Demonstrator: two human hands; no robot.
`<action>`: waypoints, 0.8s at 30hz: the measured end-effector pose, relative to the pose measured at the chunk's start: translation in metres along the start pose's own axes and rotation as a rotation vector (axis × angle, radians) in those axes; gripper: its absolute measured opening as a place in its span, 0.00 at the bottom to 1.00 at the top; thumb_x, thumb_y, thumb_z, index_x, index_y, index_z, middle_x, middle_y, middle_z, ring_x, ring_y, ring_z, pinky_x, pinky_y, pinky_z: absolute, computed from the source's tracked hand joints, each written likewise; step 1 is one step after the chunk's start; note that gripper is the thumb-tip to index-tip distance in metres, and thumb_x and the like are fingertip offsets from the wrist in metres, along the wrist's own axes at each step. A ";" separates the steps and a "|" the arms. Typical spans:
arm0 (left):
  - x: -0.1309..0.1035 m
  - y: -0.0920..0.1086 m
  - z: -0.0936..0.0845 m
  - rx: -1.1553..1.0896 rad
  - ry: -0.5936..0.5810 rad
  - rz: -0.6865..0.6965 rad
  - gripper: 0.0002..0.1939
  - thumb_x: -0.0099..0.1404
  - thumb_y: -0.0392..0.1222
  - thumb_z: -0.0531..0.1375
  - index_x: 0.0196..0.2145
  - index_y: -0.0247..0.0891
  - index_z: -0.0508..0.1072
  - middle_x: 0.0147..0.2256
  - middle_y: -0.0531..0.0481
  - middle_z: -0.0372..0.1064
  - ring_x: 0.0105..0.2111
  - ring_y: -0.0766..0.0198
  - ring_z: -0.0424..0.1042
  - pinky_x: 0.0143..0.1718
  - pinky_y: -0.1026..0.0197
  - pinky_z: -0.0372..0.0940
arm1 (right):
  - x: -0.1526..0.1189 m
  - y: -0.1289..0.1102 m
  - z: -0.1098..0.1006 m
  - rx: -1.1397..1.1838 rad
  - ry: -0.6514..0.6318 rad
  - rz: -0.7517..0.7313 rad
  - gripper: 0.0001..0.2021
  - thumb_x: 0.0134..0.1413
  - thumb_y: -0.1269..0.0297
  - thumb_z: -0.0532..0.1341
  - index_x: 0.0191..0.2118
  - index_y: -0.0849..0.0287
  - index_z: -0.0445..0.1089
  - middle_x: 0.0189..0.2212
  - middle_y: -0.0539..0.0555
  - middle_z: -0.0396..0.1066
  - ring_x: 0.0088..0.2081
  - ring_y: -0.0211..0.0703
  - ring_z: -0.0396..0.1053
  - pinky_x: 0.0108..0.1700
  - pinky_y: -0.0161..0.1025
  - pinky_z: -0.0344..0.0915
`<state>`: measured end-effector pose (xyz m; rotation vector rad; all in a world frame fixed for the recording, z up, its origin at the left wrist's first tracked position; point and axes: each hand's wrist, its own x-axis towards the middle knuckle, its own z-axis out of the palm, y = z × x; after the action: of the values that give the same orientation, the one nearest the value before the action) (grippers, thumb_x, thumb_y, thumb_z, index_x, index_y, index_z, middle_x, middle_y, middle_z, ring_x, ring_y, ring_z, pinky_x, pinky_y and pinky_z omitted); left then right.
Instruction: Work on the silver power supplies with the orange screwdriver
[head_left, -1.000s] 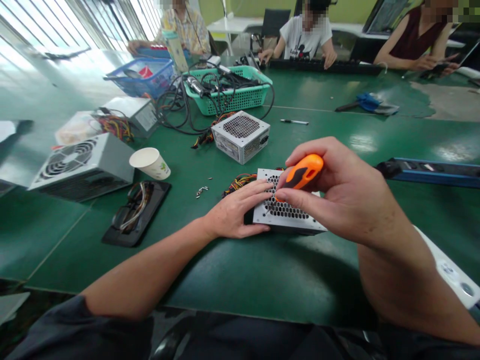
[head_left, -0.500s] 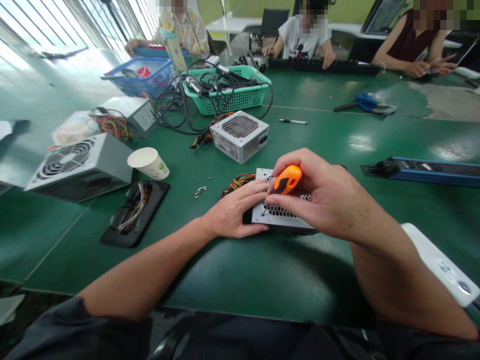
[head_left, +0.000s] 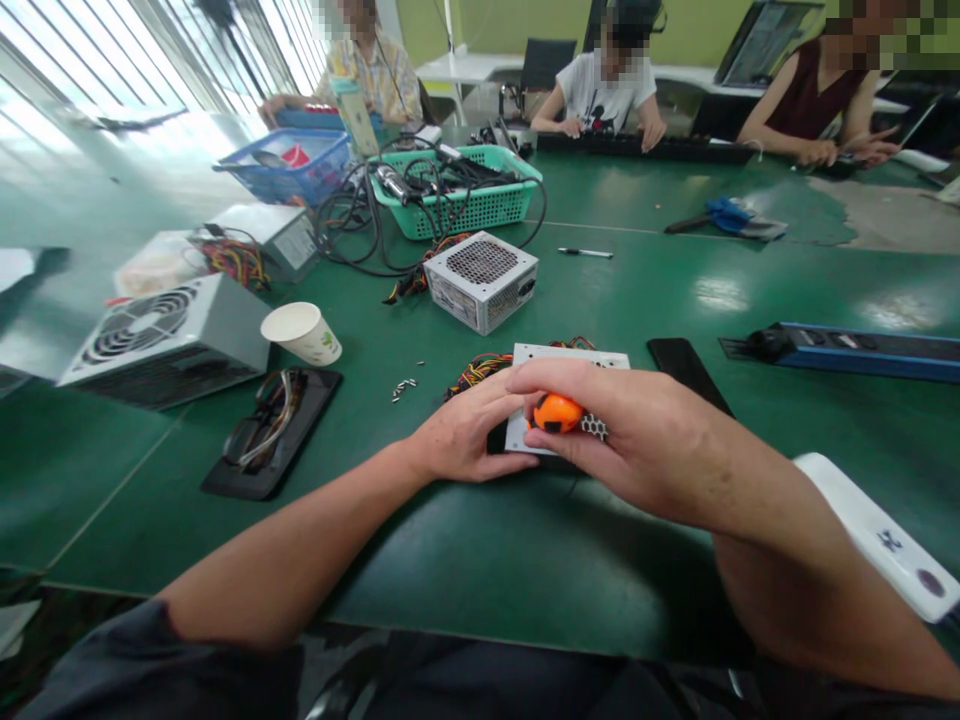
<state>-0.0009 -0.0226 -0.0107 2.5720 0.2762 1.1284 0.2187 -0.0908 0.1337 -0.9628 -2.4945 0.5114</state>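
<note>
A grey power supply unit (head_left: 611, 360) with a honeycomb vent lies on the green table in front of me. My left hand (head_left: 469, 430) holds it at its left end, fingers over the top and thumb along the near side. Closed around the orange and black handle of a screwdriver (head_left: 557, 413), my right hand (head_left: 645, 420) is above the vented face. The screwdriver's shaft and tip are hidden below the handle. Coloured cables (head_left: 480, 372) come out behind the unit. To its left lie several small screws (head_left: 403, 388).
Another power supply (head_left: 480, 280) sits behind, near a green basket (head_left: 465, 212) of cables. On the left are a paper cup (head_left: 304, 335), glasses on a black case (head_left: 270, 435) and a larger power supply (head_left: 165, 340). A power strip (head_left: 870, 350) lies right. Several people sit opposite.
My right hand has turned and come lower and nearer to me, so the screwdriver handle now shows end-on. The left hand keeps its place on the power supply. The camera view has shifted slightly.
</note>
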 end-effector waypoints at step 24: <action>0.005 0.006 -0.006 0.010 -0.091 -0.066 0.38 0.66 0.50 0.68 0.69 0.40 0.59 0.67 0.33 0.61 0.69 0.42 0.60 0.68 0.34 0.61 | 0.000 0.007 0.002 -0.059 0.208 0.051 0.23 0.65 0.63 0.64 0.63 0.49 0.63 0.57 0.54 0.74 0.48 0.49 0.79 0.49 0.42 0.75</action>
<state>-0.0017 -0.0257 -0.0014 2.5940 0.3426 0.9862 0.2220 -0.0863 0.1290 -1.0480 -2.3151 0.3355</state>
